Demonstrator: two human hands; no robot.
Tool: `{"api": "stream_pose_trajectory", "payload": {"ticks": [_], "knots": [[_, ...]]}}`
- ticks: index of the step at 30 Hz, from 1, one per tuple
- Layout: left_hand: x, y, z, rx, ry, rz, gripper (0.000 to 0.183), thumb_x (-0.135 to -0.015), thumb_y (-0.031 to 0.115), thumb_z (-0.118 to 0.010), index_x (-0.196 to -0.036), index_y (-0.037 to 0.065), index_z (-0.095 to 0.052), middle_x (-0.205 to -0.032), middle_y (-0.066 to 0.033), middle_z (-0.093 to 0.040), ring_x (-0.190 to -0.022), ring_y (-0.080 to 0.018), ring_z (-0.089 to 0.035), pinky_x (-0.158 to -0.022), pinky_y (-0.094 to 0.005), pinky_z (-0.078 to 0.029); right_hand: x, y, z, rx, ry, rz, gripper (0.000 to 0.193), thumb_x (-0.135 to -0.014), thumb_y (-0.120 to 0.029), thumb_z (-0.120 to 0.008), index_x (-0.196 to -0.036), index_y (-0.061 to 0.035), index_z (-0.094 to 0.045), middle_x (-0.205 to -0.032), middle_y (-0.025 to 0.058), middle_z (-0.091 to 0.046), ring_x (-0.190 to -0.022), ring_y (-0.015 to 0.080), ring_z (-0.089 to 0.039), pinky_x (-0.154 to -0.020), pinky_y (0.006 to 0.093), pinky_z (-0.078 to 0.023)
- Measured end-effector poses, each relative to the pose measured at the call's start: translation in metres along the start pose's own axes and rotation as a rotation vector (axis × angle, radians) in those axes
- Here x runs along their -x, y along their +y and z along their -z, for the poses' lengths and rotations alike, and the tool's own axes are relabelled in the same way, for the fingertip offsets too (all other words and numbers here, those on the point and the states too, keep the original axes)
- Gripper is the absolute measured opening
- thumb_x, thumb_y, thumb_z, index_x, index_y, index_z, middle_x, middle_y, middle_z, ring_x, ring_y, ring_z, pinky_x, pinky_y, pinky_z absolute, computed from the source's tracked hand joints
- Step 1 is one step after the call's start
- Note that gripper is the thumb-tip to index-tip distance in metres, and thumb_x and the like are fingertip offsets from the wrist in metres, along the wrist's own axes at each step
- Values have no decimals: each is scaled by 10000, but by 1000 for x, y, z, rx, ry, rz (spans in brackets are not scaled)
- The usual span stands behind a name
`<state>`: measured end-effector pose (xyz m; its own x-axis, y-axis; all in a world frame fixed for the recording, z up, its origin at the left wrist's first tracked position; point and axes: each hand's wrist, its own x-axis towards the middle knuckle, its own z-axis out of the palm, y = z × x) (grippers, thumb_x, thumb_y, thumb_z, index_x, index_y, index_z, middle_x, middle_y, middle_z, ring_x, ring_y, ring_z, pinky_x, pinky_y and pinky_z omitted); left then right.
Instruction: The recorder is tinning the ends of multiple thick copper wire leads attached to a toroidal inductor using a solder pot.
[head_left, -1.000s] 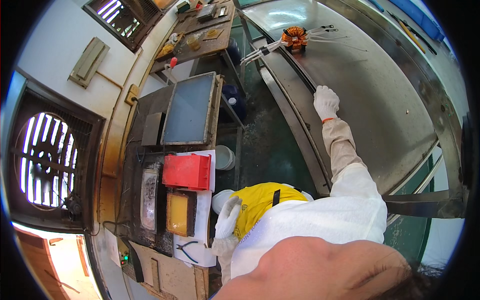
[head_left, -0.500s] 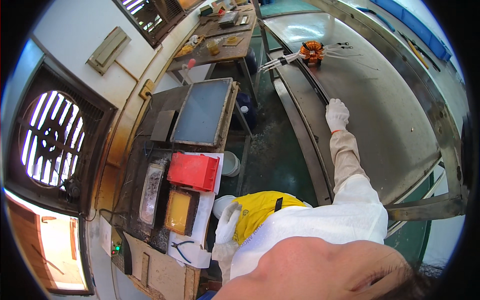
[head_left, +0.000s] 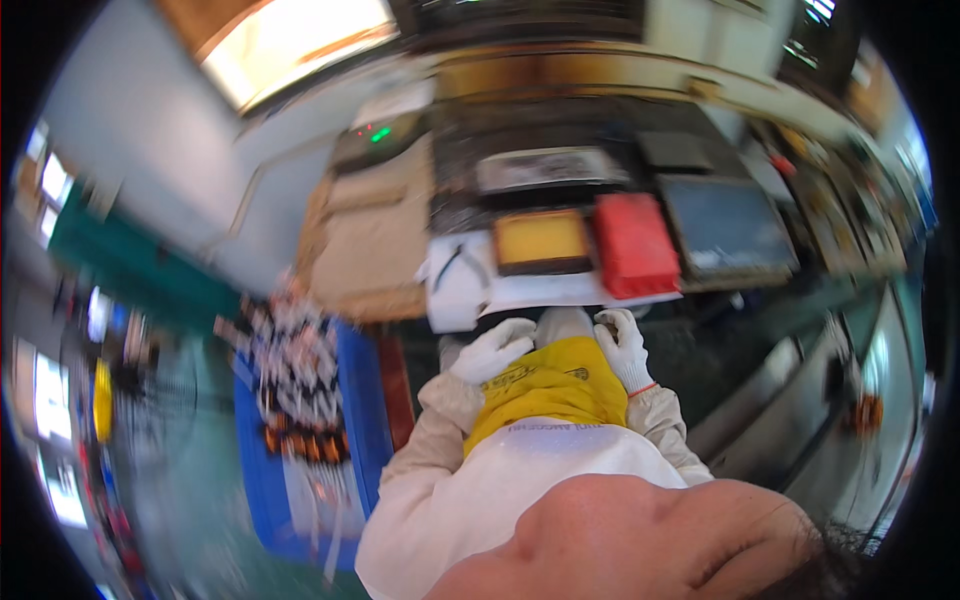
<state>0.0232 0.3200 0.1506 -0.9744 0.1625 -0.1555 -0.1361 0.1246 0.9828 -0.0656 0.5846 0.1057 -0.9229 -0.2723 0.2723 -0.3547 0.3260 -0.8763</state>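
Observation:
My left hand (head_left: 495,350), in a white glove, hovers in front of the yellow apron (head_left: 550,388) with its fingers loosely bent and nothing visible in them. On the other side of the apron is my right hand (head_left: 622,350), also gloved, its fingers curved and apart, seemingly bare of any object. Both are just short of the bench's front edge. Nearest them on the bench lie dark-handled pliers (head_left: 458,262) on white paper, a dark-framed tray of amber material (head_left: 541,240) and a red box (head_left: 636,245). Motion blurs the picture.
To the left stands a blue crate (head_left: 372,440) full of copper coils (head_left: 305,445) with white-sleeved leads. Behind the amber tray is a long metal tray (head_left: 550,168); a grey-blue panel (head_left: 725,225) lies right of the red box. Another coil (head_left: 862,412) sits on the metal shelf at right.
My view has swung left from the metal shelf to face the bench. My right hand has drawn back from the shelf to the apron; the blue crate has come into view.

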Motion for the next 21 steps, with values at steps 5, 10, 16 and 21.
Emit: {"api": "stream_pose_trajectory", "payload": {"ticks": [5,10,16,21], "knots": [[99,-11,39,-6,496,101,439,-966,250,-592,-1320,-4,-529,-1251,-141,-613,-1175,-203,-573,-1011,-321,-443,-20,-11,-55,-664,-591,-294,178,-970,-138,-583,-1112,-35,-614,-1047,41,-628,-928,172,-639,-831,288,-511],[194,-27,54,-97,938,204,399,-941,240,-617,-1274,26,-568,-1203,-120,-651,-1144,-204,-602,-992,-315,-457,-1,31,-88,-1172,-722,-689,242,-991,-236,-577,-1176,-81,-592,-1081,53,-637,-947,178,-625,-846,374,-537],[273,-47,55,-205,1362,318,369,-936,184,-620,-1250,-4,-574,-1155,-150,-674,-1075,-219,-648,-944,-329,-489,10,67,-94,-1582,-466,-1021,297,-1020,-254,-514,-1235,-64,-590,-1136,126,-627,-973,253,-631,-905,421,-553],[304,-91,50,-443,1334,588,445,-930,315,-575,-1248,3,-588,-1173,-221,-658,-1071,-351,-648,-941,-404,-496,13,42,-96,-1393,-420,-1022,333,-1010,-272,-542,-1265,-59,-531,-1156,111,-595,-926,235,-631,-859,382,-579]]}}
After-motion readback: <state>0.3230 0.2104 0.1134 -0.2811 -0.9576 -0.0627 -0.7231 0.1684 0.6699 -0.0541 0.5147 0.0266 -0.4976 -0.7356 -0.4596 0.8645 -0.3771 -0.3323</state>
